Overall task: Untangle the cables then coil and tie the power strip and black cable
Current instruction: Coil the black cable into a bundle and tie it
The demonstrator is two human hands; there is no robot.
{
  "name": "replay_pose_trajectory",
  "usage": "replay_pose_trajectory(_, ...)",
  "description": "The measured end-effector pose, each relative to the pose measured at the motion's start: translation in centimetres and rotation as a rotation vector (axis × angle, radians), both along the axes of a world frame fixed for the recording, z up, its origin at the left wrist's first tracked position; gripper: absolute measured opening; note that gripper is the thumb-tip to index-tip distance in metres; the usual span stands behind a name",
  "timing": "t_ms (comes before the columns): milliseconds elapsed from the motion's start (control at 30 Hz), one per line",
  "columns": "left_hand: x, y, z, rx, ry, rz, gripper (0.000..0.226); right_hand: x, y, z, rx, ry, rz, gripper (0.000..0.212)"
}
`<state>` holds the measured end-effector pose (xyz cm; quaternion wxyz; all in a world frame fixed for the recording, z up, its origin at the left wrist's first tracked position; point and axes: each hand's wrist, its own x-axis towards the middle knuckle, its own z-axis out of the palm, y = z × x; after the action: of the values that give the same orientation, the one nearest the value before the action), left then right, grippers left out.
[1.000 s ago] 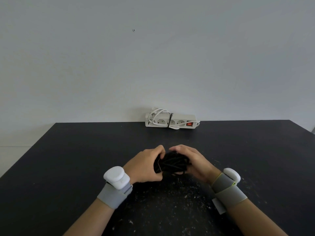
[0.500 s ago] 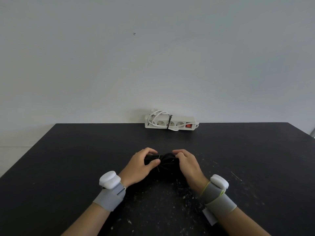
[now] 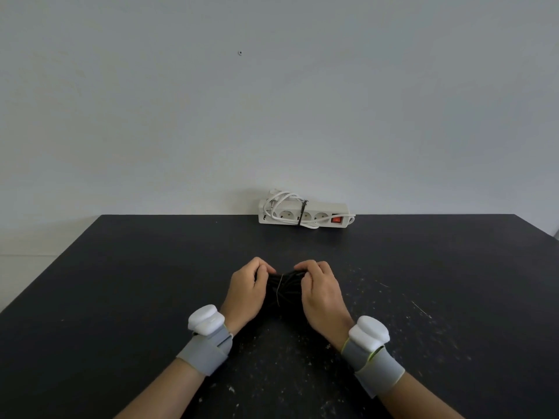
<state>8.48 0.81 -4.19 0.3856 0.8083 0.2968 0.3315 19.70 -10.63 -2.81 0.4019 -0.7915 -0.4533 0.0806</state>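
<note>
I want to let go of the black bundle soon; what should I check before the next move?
1. Power strip coiled and tied with its black tie: ok.
2. Left hand grips the black cable: ok.
3. Right hand grips it too: ok.
4. Thin tie sits round the bundle's middle: ok.
5. Its ends twisted shut: cannot tell.
6. Cable ends tucked in: cannot tell, hands hide them.

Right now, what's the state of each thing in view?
power strip: cord coiled on top, bound by a black tie, at the table's far edge.
black cable: bundled, thin tie round its middle, held between both hands.
left hand: grips the bundle's left end.
right hand: grips its right end.
</note>
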Motion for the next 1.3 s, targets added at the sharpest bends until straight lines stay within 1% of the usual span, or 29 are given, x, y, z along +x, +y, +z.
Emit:
replay_pose_trajectory(67,-0.7,0.2,0.5,0.102,0.034,-0.106,0.022,0.5,-0.8,0.2,-0.064,-0.087,0.096,0.032)
replay_pose_trajectory(133,-1.4,0.4,1.0,0.273,0.093,-0.213,0.019,0.9,-1.9,0.2,-0.126,-0.177,0.249,0.050)
replay_pose_trajectory(167,-1.7,0.5,1.2,0.363,0.144,-0.257,0.023,1.1,-2.4,0.1,-0.183,-0.250,0.324,0.060)
replay_pose_trajectory(233,-2.3,0.7,1.2,0.473,0.265,-0.325,0.040,1.6,-3.1,-0.2,-0.291,-0.418,0.403,0.071)
replay_pose_trajectory(300,-2.8,0.9,0.8,0.526,0.373,-0.359,0.059,2.0,-3.1,-0.6,-0.330,-0.524,0.384,0.072)
replay_pose_trajectory(367,-2.9,1.1,0.1,0.558,0.418,-0.344,0.068,2.1,-2.8,-0.8,-0.326,-0.561,0.358,0.070)
replay_pose_trajectory(500,-2.8,1.7,-0.4,0.496,0.377,-0.285,0.066,1.7,-2.0,-1.0,-0.267,-0.535,0.371,0.073)
replay_pose_trajectory(567,-3.0,2.2,-0.1,0.457,0.379,-0.262,0.065,1.6,-1.4,-0.9,-0.243,-0.602,0.371,0.073)
replay_pose_trajectory(633,-3.3,3.0,0.1,0.477,0.404,-0.205,0.066,1.5,-0.4,-1.0,-0.256,-0.639,0.361,0.071)
replay_pose_trajectory(700,-3.2,3.7,0.6,0.580,0.457,-0.116,0.067,1.2,0.9,-1.1,-0.283,-0.609,0.376,0.069)
replay_pose_trajectory(833,-2.4,4.8,1.2,0.889,0.621,0.009,0.070,0.5,4.6,-1.3,-0.294,-0.612,0.388,0.073)
replay_pose_trajectory(867,-2.1,5.1,1.0,0.912,0.673,0.016,0.072,0.4,5.6,-1.2,-0.295,-0.620,0.386,0.075)
replay_pose_trajectory(933,-1.5,6.1,0.1,0.848,0.739,0.038,0.075,0.6,7.7,-1.2,-0.299,-0.630,0.390,0.079)
replay_pose_trajectory(1033,-1.0,8.0,-0.5,0.758,0.777,0.110,0.074,1.2,10.4,-1.1,-0.292,-0.696,0.364,0.079)
replay_pose_trajectory(1167,-0.2,10.7,-1.0,0.713,0.758,0.123,0.074,2.0,13.7,-1.3,-0.301,-0.682,0.356,0.074)
replay_pose_trajectory(1300,1.2,13.5,-1.6,0.700,0.755,0.173,0.082,2.5,16.6,-0.9,-0.324,-0.753,0.377,0.071)
